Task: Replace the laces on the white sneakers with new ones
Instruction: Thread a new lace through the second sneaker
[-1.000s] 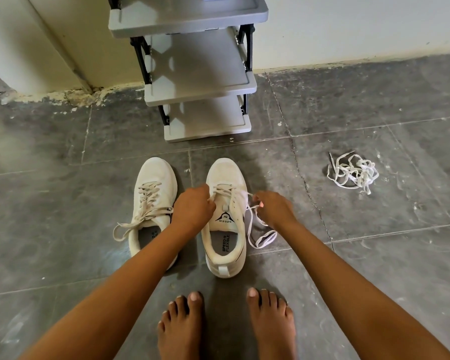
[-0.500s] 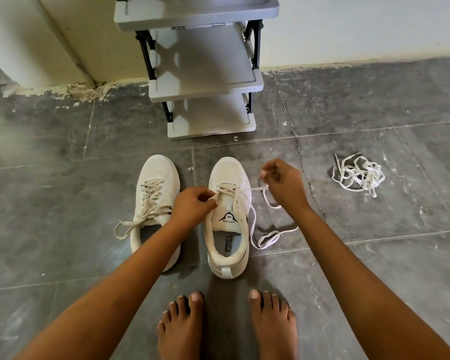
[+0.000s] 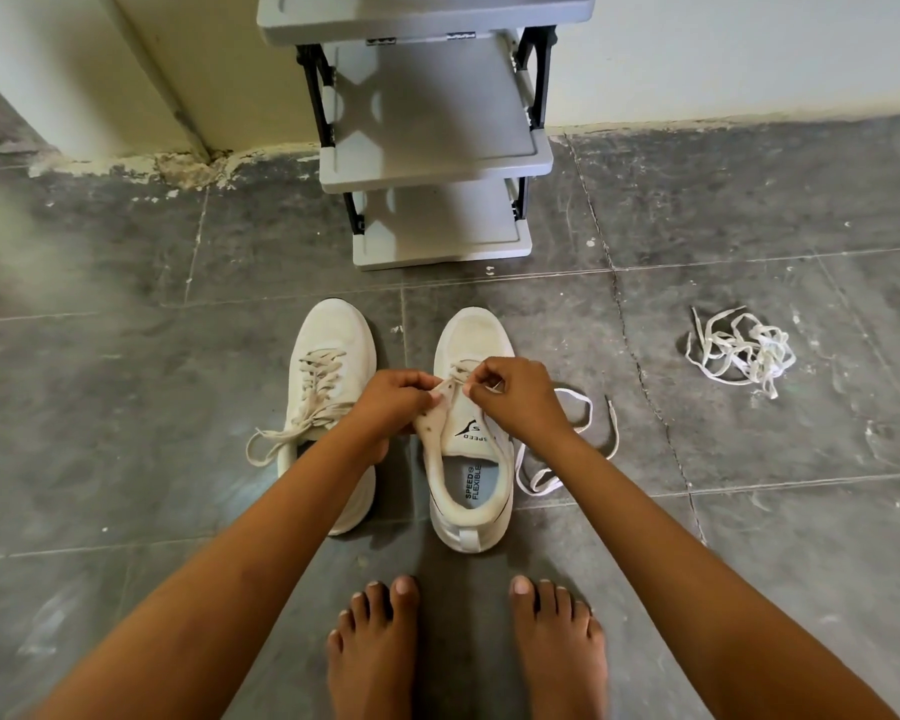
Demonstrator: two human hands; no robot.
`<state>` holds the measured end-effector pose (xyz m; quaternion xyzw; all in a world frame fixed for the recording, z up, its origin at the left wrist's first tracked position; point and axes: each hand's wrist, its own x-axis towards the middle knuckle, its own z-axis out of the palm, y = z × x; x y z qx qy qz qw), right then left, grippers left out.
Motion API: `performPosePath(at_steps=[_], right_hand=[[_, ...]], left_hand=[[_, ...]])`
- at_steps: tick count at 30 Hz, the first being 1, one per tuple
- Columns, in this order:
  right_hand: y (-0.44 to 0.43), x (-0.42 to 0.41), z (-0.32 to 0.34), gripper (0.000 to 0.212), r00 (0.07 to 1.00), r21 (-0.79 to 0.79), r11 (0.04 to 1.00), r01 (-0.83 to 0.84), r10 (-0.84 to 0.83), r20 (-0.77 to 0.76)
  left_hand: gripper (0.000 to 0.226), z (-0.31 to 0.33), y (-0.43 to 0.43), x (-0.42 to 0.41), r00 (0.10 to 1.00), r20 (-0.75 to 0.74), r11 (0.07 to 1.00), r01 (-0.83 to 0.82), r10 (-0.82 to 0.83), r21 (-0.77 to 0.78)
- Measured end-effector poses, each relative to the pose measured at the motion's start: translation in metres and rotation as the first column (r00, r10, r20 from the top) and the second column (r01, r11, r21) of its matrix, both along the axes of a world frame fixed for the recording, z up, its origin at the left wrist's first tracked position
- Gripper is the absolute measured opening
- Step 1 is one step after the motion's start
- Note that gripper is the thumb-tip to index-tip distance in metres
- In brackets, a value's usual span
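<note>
Two white sneakers stand side by side on the grey floor. The left sneaker [image 3: 328, 366] is still laced, its ends trailing to the left. On the right sneaker [image 3: 471, 454], my left hand [image 3: 393, 400] pinches the left eyelet flap. My right hand [image 3: 515, 394] pinches the lace at the upper eyelets. The pulled-out part of that lace [image 3: 567, 449] lies loose on the floor to the shoe's right. A tangled bundle of white laces [image 3: 741, 350] rests further right.
A grey shoe rack [image 3: 437, 163] with black posts stands against the wall just beyond the sneakers. My bare feet [image 3: 463, 646] are planted right behind the right sneaker. Cracked floor tiles stretch to both sides.
My right hand, which had drawn the lace out to the right, has come back onto the right sneaker's eyelets. The freed lace now lies slack on the floor. My left hand has stayed on the shoe.
</note>
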<state>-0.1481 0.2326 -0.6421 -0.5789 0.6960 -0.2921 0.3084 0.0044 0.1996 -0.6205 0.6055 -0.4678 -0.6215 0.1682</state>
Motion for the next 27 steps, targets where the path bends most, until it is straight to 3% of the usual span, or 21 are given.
performPosePath(at_steps=[11, 17, 20, 22, 25, 27], right_hand=[[-0.011, 0.007, 0.008, 0.014, 0.931, 0.055, 0.985, -0.164, 0.173, -0.321], [-0.015, 0.013, 0.01, 0.021, 0.849, 0.051, 0.971, -0.232, 0.228, -0.477], [-0.016, 0.015, 0.01, 0.02, 0.861, 0.073, 0.974, -0.215, 0.224, -0.456], [-0.015, 0.015, 0.008, 0.017, 0.926, 0.061, 0.988, -0.141, 0.153, -0.345], [-0.007, 0.016, 0.001, 0.011, 0.989, 0.009, 0.999, -0.037, 0.038, -0.142], [-0.001, 0.013, -0.006, 0.018, 0.991, -0.038, 0.999, 0.004, -0.009, -0.131]], left_hand=[[0.017, -0.004, 0.001, 0.001, 1.0, -0.002, 0.999, 0.017, -0.017, -0.052], [0.02, -0.002, -0.001, 0.002, 0.986, 0.061, 0.971, 0.165, -0.157, -0.171], [0.025, 0.001, -0.007, 0.005, 0.992, -0.014, 0.99, 0.125, -0.126, -0.064], [0.025, -0.001, -0.008, 0.008, 0.993, -0.062, 0.995, 0.098, -0.1, -0.03], [0.012, -0.01, -0.004, 0.002, 0.996, -0.084, 0.995, -0.002, -0.006, -0.097], [0.011, -0.016, -0.003, -0.006, 1.0, -0.018, 0.98, -0.024, 0.021, -0.196]])
